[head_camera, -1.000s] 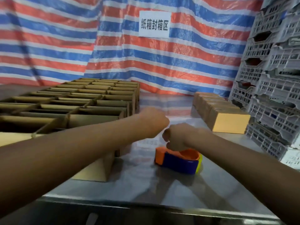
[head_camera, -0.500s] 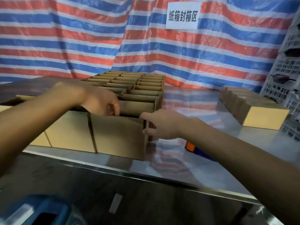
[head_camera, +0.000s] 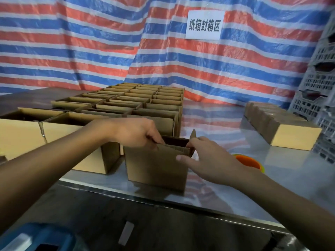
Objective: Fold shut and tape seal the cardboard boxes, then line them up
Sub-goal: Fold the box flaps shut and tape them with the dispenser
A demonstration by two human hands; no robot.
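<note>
My left hand [head_camera: 134, 133] curled over the small open brown cardboard box's [head_camera: 155, 169] left rim; my right hand [head_camera: 208, 160] pinched its right corner, thumb against the front.

striped tarp [head_camera: 90, 42] wall, shiny table [head_camera: 235, 187], perhaps crates [head_camera: 320, 98]

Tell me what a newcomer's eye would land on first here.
The left hand and right hand grip the top edges of an open cardboard box at centre, near the table front. Behind it stands a block of open boxes, with closed boxes at right and a red-white-blue striped tarp as backdrop.
</note>
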